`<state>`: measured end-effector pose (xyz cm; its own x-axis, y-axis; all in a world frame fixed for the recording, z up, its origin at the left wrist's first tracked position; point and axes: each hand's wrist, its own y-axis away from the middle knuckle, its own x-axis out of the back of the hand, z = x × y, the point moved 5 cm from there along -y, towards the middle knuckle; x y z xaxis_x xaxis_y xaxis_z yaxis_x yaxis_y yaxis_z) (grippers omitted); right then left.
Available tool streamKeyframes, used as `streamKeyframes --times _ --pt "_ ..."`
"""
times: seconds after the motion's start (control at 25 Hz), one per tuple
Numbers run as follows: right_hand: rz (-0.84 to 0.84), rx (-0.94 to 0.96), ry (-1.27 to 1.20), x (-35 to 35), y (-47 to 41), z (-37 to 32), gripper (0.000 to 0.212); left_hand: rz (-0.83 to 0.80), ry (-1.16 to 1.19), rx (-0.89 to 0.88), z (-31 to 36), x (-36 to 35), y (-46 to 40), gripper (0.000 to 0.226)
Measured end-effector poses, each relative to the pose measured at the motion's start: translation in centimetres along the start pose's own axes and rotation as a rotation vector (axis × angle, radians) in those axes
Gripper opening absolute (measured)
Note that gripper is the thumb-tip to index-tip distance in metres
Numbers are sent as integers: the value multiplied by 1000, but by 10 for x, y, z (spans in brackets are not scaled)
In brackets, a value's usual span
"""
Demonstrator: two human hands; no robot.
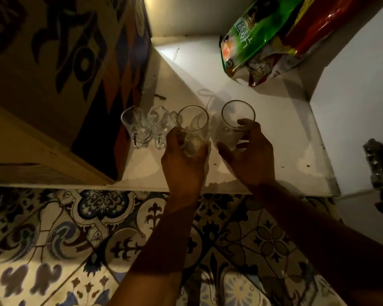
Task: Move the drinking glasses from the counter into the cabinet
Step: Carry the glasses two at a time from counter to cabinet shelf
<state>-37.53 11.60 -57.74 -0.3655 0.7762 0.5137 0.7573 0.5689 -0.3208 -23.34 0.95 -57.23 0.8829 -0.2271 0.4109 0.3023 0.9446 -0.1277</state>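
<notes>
You are standing in what looks like a home kitchen, though the light is dim. A white cabinet shelf holds clear drinking glasses beside a green snack bag and a red packet, the sort of things a household stores together. Below the shelf runs a surface of ornate patterned tiles in blue and cream, a domestic finish.
</notes>
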Motion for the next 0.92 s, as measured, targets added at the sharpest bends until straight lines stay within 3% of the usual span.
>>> streamKeyframes --times 0.28,0.64,0.92 --pt "2 -14 12 -3 -6 8 69 54 -118 -33 4 -19 0 56" --pt "-62 -43 -42 -9 -4 8 63 123 -268 96 -12 -26 10 52" --pt "-105 -51 53 -20 -8 11 58 142 -303 56 -12 -26 0 40"
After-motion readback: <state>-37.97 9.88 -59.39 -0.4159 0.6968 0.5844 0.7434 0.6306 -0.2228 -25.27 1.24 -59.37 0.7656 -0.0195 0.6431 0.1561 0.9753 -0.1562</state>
